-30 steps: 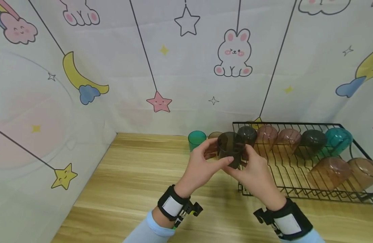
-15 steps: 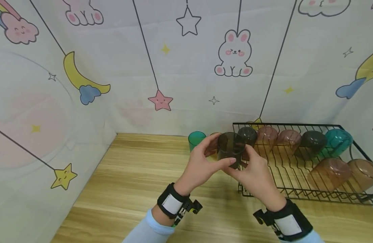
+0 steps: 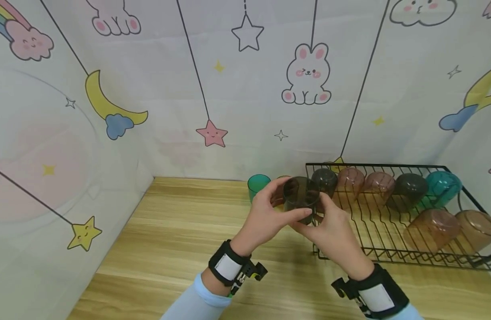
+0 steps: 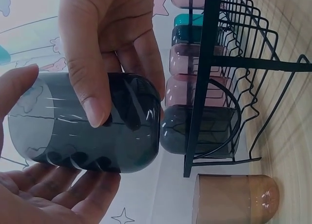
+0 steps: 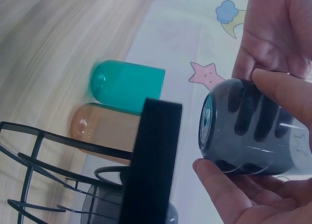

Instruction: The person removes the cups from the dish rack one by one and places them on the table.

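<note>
A dark grey see-through cup point(image 3: 299, 195) is held upright, mouth up, between both hands over the rack's left end. My left hand point(image 3: 265, 209) curls round its left side, thumb across the front. From the other side my right hand point(image 3: 335, 231) grips it, thumb low and fingers behind. In the left wrist view the cup point(image 4: 97, 121) shows its rounded base, with fingers of both hands on its wall. Fingers show dark through the cup point(image 5: 253, 129) in the right wrist view. Behind the hands, a green cup point(image 3: 258, 184) and an amber cup point(image 5: 105, 129) stand on the table.
A black wire rack point(image 3: 373, 249) stands on the wooden table point(image 3: 181, 231) at right. Upside-down cups fill its back row, among them a grey cup point(image 3: 324, 180) and a teal cup point(image 3: 443, 189). A pink cup point(image 3: 433, 231) and an amber one sit in front. A patterned cloth point(image 3: 253, 102) hangs behind.
The view has shifted very slightly. Both hands keep their hold on the dark grey cup, which has barely moved.
</note>
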Available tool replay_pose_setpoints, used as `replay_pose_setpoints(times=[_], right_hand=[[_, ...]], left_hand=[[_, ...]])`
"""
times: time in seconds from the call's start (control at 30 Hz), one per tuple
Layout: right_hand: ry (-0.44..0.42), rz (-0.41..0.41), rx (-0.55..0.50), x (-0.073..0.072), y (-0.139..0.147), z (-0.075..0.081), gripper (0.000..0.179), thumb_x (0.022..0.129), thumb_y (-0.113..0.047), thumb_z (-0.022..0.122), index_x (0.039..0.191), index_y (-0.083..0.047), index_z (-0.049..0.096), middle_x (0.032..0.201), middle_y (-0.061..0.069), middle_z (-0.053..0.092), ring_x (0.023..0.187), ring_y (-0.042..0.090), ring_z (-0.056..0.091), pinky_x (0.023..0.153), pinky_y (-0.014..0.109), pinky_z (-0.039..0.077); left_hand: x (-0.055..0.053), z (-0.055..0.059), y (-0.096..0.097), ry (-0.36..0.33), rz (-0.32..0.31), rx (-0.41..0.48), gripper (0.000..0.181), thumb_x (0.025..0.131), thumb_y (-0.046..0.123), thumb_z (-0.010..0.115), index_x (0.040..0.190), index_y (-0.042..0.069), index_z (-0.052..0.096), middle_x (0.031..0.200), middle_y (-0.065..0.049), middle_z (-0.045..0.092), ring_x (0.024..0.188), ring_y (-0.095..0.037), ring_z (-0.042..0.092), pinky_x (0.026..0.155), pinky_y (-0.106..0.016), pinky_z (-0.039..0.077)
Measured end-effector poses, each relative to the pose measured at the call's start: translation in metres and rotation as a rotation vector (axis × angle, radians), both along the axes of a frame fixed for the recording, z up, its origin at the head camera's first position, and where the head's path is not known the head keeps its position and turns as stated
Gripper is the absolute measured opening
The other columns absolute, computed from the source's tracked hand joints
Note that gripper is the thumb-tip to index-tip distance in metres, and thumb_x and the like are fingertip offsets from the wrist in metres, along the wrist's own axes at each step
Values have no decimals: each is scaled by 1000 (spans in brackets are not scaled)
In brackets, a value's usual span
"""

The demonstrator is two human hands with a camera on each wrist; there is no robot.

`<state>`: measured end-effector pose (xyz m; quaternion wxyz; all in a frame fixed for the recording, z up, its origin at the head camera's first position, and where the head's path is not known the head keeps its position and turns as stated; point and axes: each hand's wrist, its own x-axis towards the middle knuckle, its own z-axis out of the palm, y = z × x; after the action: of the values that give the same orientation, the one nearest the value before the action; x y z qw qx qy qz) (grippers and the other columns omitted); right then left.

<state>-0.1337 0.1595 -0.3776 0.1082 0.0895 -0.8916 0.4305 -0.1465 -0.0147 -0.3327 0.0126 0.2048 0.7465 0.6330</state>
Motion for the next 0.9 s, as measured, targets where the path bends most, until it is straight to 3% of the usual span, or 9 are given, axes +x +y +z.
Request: replay_pose_setpoints(times=[0.23,0.47,0.53,0.63,0.7,0.73,0.87,0.9], right_hand=[[20,30,-2,1,0,1,82,72,-41,79,139,-13,39,128,8,57,116,23,58,89,36,52],[51,-16,84,0,14,6,77,77,-43,74,140,-14,40,134,13,52,119,29,54,89,45,51],[64,-45,118,0,20,7,74,78,-45,73,139,-16,43,133,12,54,109,29,59,84,48,51],[73,-71,152,0,30,9,71,78,-47,71,138,-18,45,133,12,54,109,31,58,82,50,49],[69,-77,176,0,35,11,69,79,-48,70,138,-19,45,134,12,53,79,24,63,74,43,50],[69,-74,179,0,38,12,69,80,-48,69,137,-18,46,135,12,53,89,25,64,77,46,50],[57,-73,199,2,47,12,68,81,-48,68,137,-16,47,135,13,53,91,27,63,79,48,50],[53,-73,199,2,49,12,67,81,-47,68,136,-15,47,134,13,52,107,31,58,82,51,48]], left_hand=[[-3,-3,-8,39,16,-27,66,77,25,77,135,16,46,123,-7,57,116,-23,55,97,-41,45],[-30,-26,-30,91,131,-53,70,74,43,77,134,28,45,123,4,56,113,-17,56,95,-39,47],[-38,-29,-37,101,162,-30,70,73,45,77,134,29,45,124,5,57,114,-17,55,95,-39,47],[-45,-26,-48,100,215,1,70,73,44,77,134,27,46,127,3,55,117,-19,55,96,-39,47],[-46,-20,-55,94,254,21,70,74,40,78,134,23,46,128,-1,55,118,-21,54,97,-40,46],[-46,-16,-59,89,273,28,70,75,37,78,134,19,46,129,-3,54,118,-24,54,98,-41,46],[-56,-19,-76,79,364,55,71,77,30,77,136,13,43,131,-9,51,120,-27,51,101,-44,42],[-59,-22,-80,74,388,57,71,77,29,77,137,12,42,131,-10,50,120,-28,50,102,-45,41]])
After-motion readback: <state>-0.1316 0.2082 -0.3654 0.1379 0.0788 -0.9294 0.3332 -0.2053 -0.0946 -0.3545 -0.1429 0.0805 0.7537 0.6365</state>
